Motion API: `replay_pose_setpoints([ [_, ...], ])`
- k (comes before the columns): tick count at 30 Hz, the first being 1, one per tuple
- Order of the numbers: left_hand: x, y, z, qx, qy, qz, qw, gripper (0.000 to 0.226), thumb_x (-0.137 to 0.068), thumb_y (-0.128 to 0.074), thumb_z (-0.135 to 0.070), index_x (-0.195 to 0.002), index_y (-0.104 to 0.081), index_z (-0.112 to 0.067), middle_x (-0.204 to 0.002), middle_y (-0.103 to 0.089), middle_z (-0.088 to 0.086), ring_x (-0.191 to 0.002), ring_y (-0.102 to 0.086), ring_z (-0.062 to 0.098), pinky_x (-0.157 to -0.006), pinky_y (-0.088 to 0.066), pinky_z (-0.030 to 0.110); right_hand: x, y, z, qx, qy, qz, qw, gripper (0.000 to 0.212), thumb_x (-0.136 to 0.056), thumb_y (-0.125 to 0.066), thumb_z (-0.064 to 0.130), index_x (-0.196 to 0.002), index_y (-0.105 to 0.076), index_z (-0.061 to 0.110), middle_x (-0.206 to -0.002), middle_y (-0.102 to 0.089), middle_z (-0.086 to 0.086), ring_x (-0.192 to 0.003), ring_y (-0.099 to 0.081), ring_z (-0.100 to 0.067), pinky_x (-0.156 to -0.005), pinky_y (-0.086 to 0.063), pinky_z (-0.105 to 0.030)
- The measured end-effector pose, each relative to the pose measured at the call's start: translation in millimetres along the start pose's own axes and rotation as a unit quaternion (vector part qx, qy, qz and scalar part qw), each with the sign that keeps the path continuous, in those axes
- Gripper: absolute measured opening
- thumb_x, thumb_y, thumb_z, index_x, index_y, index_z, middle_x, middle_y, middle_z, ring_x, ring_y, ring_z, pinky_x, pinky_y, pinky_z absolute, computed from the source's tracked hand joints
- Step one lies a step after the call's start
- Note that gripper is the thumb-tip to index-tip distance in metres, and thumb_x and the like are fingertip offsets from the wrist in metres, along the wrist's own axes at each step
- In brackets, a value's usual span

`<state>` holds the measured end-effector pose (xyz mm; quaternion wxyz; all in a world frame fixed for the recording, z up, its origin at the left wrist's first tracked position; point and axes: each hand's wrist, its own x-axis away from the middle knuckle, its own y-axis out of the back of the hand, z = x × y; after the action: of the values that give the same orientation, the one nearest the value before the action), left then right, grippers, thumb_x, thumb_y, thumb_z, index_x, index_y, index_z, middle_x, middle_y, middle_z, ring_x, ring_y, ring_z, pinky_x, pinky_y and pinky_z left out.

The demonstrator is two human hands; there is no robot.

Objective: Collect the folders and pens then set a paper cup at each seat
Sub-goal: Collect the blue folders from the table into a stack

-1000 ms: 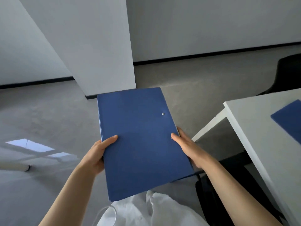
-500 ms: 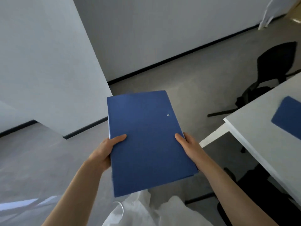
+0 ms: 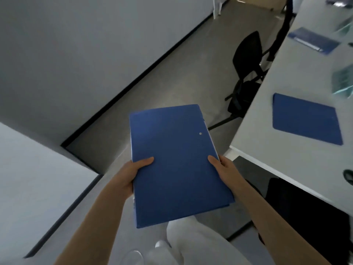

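**Blue folder stack carried in both hands, beside the table**

Over the grey floor (image 3: 172, 77), just off the white table's (image 3: 298, 104) near corner, the blue folder stack (image 3: 177, 165) was held in mid-air, clear of the table. At least two folders seemed stacked, going by the doubled edges at the far right corner & the near right corner; exact count couldn't be told. A small metal stud showed on the top cover near its right edge.

L hand (image 3: 128, 178) gripped the stack's left edge: thumb laid flat across the cover, pointing inward; other fingers hidden under the stack, so can't tell how they lay. R hand (image 3: 227, 173) gripped the right edge the same way, thumb on top, remaining fingers out of sight below. Both forearms bare.

On the tabletop, a second blue folder (image 3: 305, 119) lay flat near the left edge, well apart from the held stack. Farther along, a third blue folder (image 3: 313, 40) lay w/ something pale along its side, too blurred to name. Teal-ish items at the right edge of view were blurred too.

A black chair (image 3: 246, 60) stood at the table's far left side. White wall (image 3: 76, 54) w/ dark baseboard ran behind. Person's pale trousers (image 3: 194, 243) & a light shoe (image 3: 133, 257) showed at bottom.
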<state>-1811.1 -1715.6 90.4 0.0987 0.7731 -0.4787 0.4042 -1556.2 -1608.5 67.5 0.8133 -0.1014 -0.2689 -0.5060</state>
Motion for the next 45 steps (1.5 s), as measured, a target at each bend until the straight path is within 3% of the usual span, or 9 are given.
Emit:
replay_pose_setpoints([
  [9, -118, -71, -108, -0.038, -0.021, 0.025, 0.999, 0.042, -0.08, -0.074, -0.019, -0.12, -0.064, -0.014, -0.106, -0.076, 0.006, -0.091, -0.074, 0.028, -0.069, -0.062, 0.042, -113, 56, 81, -0.034, -0.019, -0.056, 0.998, 0.024, -0.095, -0.054, 0.042, -0.101, -0.065, 0.022, -0.094, -0.073, 0.001, -0.082, -0.071, -0.021, -0.073, -0.056, -0.036],
  [16, -191, -109, -173, -0.05, -0.014, 0.05, 0.997, 0.046, -0.076, -0.075, -0.02, -0.12, -0.063, -0.015, -0.104, -0.076, 0.004, -0.086, -0.075, 0.025, -0.06, -0.061, 0.036, -181, 88, 124, -0.101, -0.055, -0.065, 0.991, 0.037, -0.089, -0.061, 0.047, -0.109, -0.067, 0.016, -0.098, -0.076, -0.005, -0.09, -0.072, -0.028, -0.086, -0.057, -0.046],
  [22, -271, -141, -238, -0.097, 0.013, 0.081, 0.992, 0.047, -0.077, -0.077, -0.02, -0.122, -0.063, -0.014, -0.107, -0.075, 0.006, -0.092, -0.074, 0.029, -0.071, -0.059, 0.043, -246, 108, 151, -0.163, -0.075, -0.092, 0.98, 0.041, -0.089, -0.062, 0.045, -0.113, -0.066, 0.012, -0.102, -0.075, -0.007, -0.093, -0.072, -0.027, -0.082, -0.058, -0.04],
  [31, -380, -217, -343, -0.2, 0.033, 0.142, 0.969, 0.042, -0.078, -0.077, -0.018, -0.118, -0.064, -0.011, -0.105, -0.075, 0.009, -0.09, -0.073, 0.031, -0.068, -0.058, 0.043, -323, 134, 185, -0.272, -0.078, -0.172, 0.943, 0.045, -0.092, -0.056, 0.047, -0.115, -0.067, 0.011, -0.109, -0.074, -0.007, -0.101, -0.07, -0.027, -0.092, -0.053, -0.042],
  [33, -396, -239, -355, -0.215, 0.035, 0.155, 0.963, 0.039, -0.079, -0.076, -0.017, -0.116, -0.064, -0.012, -0.104, -0.075, 0.008, -0.09, -0.072, 0.03, -0.066, -0.058, 0.042, -332, 145, 188, -0.288, -0.088, -0.201, 0.932, 0.053, -0.09, -0.055, 0.054, -0.106, -0.068, 0.006, -0.1, -0.073, -0.007, -0.092, -0.069, -0.027, -0.087, -0.051, -0.038],
  [35, -412, -261, -364, -0.227, 0.04, 0.169, 0.958, 0.035, -0.081, -0.075, -0.017, -0.115, -0.065, -0.013, -0.105, -0.075, 0.007, -0.09, -0.072, 0.03, -0.066, -0.058, 0.042, -340, 161, 187, -0.308, -0.084, -0.208, 0.925, 0.058, -0.081, -0.059, 0.064, -0.082, -0.06, 0.006, -0.077, -0.056, -0.007, -0.068, -0.055, -0.02, -0.073, -0.041, -0.033],
  [37, -429, -287, -371, -0.238, 0.047, 0.183, 0.953, 0.034, -0.082, -0.074, -0.018, -0.115, -0.065, -0.014, -0.107, -0.074, 0.007, -0.092, -0.072, 0.031, -0.067, -0.058, 0.043, -349, 182, 185, -0.343, -0.078, -0.227, 0.908, 0.045, -0.091, -0.054, 0.053, -0.067, -0.061, 0.015, -0.067, -0.045, -0.004, -0.059, -0.044, -0.016, -0.066, -0.036, -0.029],
  [41, -462, -340, -378, -0.252, 0.055, 0.194, 0.946, 0.037, -0.08, -0.075, -0.019, -0.116, -0.065, -0.014, -0.108, -0.075, 0.008, -0.092, -0.072, 0.032, -0.068, -0.058, 0.045, -368, 237, 176, -0.347, -0.088, -0.287, 0.889, 0.032, -0.099, -0.05, 0.034, -0.106, -0.068, 0.008, -0.086, -0.067, -0.009, -0.073, -0.062, -0.022, -0.065, -0.051, -0.028],
  [45, -488, -398, -379, -0.262, 0.052, 0.2, 0.943, 0.035, -0.081, -0.074, -0.018, -0.114, -0.065, -0.014, -0.106, -0.075, 0.007, -0.09, -0.072, 0.031, -0.067, -0.058, 0.043, -395, 300, 162, -0.33, -0.119, -0.35, 0.869, 0.028, -0.097, -0.054, 0.027, -0.108, -0.064, 0.004, -0.098, -0.069, -0.015, -0.089, -0.066, -0.03, -0.08, -0.055, -0.037],
])
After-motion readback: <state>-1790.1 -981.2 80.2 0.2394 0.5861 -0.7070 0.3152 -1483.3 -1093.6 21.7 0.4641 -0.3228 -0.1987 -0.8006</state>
